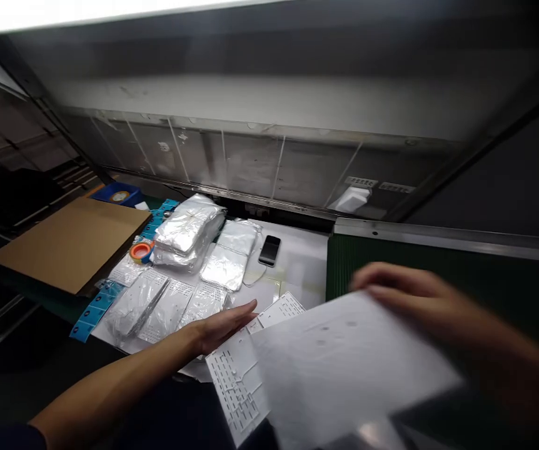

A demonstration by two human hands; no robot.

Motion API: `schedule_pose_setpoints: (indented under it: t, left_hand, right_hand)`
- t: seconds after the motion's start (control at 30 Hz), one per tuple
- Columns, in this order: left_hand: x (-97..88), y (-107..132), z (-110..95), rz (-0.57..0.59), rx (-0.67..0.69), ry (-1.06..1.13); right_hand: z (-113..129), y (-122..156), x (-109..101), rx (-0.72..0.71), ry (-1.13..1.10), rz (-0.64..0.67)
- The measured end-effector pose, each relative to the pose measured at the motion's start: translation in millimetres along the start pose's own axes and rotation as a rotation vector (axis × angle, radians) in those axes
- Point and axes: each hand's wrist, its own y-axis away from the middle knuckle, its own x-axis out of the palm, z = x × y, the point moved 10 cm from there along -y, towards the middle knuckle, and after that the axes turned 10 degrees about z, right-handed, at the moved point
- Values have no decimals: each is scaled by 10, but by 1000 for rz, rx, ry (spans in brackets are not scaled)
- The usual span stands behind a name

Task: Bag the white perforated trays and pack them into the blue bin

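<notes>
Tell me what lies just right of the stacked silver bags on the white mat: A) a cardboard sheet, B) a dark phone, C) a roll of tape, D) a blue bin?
B: a dark phone lies flat on the white mat, right of the silver bags.

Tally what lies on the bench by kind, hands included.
Hands: 2, left hand, right hand
White sheet: 1
White perforated panel: 1
Phone: 1
Tape roll: 1
Cardboard sheet: 1
Total: 7

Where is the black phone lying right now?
In the head view the black phone lies left of centre on the white sheet, right beside the clear plastic packets.
</notes>
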Motion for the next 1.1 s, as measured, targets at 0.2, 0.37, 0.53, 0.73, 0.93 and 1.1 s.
schedule_pose_setpoints:
  t: [0.2,0.37,0.53,0.73,0.93,1.1]
  left_hand:
    - [-122,327,48,91,-48,8]
    - [-429,736,86,47,22,56]
    - [-744,1015,-7,-81,228,83]
    - [-1104,1202,93,-318,387,-116]
    - [-1878,1043,-289,-740,307,-874]
    - [-2555,432,-996,-757,112,-1211]
  right_hand:
    - [585,-846,1259,-139,2,349]
    - [560,-1142,1460,-54,191,73]
    - [223,-881,1440,98,-94,-528]
    - [-333,-883,2975,385,-861,-518]
    - [-653,-670,3168,477,-852,-679]
    - [-789,-371,2843,511,-653,-779]
